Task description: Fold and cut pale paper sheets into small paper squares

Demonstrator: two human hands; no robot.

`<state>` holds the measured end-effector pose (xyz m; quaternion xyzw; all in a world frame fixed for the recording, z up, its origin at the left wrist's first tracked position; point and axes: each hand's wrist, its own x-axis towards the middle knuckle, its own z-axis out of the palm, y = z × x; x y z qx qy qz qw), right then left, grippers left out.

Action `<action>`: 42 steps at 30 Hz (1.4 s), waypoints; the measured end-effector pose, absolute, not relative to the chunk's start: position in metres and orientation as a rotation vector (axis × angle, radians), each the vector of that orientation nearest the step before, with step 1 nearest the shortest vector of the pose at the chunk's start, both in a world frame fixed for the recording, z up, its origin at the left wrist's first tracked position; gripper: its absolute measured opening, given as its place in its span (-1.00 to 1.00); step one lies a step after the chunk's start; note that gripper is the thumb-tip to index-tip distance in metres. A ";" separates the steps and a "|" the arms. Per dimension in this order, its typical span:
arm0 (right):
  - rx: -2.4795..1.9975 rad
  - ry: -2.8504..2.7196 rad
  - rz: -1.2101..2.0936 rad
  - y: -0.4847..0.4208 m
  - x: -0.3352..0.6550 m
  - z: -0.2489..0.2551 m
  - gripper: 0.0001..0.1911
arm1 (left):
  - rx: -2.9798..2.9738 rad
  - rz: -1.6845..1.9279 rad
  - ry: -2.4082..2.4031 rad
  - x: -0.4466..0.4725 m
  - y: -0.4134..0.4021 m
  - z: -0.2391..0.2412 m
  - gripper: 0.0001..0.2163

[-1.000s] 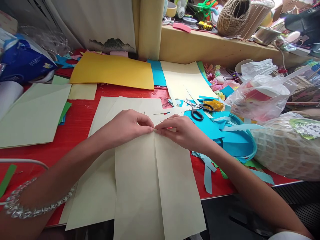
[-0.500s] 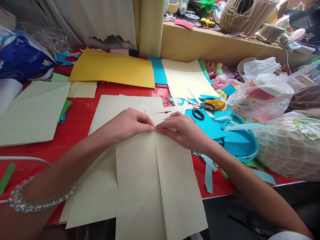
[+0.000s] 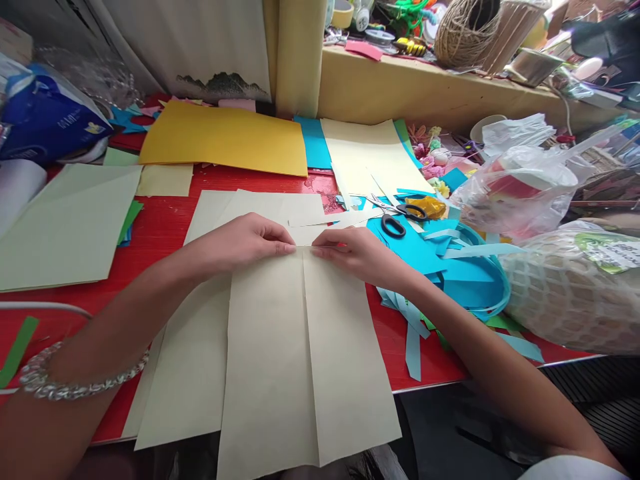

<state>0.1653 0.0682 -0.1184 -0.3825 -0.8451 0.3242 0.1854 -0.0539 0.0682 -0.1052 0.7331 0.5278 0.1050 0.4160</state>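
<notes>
A cream sheet of paper (image 3: 270, 360) with a lengthwise crease lies in front of me, its near end reaching past the table edge. My left hand (image 3: 245, 243) pinches its far edge just left of the crease. To the right of the crease, my right hand (image 3: 355, 250) pinches the same edge between thumb and fingers. A small gap separates the two sets of fingertips. Beneath this sheet and to its left lie more cream sheets (image 3: 193, 360). Thin cream paper strips (image 3: 330, 219) rest beyond my hands.
Black-handled scissors (image 3: 393, 225) lie among blue paper scraps (image 3: 465, 280) at the right. A net-wrapped bundle (image 3: 565, 287) and a plastic bag (image 3: 515, 180) stand farther right. Yellow card (image 3: 225, 139) lies at the back, pale green sheets (image 3: 65, 227) at the left.
Both hands have moved apart along the paper's far edge, from touching at the crease to a small gap. The sheet's near end has shifted slightly left and up.
</notes>
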 end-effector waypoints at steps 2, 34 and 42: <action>-1.030 -2.349 0.995 0.068 0.166 -0.119 -0.76 | 1.817 0.271 1.313 -0.054 0.068 -0.105 -0.77; -0.754 -2.081 1.282 0.071 0.171 -0.116 -0.81 | 1.595 0.635 1.102 -0.038 0.051 -0.103 -0.74; -0.916 -2.324 1.098 0.074 0.170 -0.117 -0.74 | 1.744 0.422 1.208 -0.044 0.056 -0.101 -0.72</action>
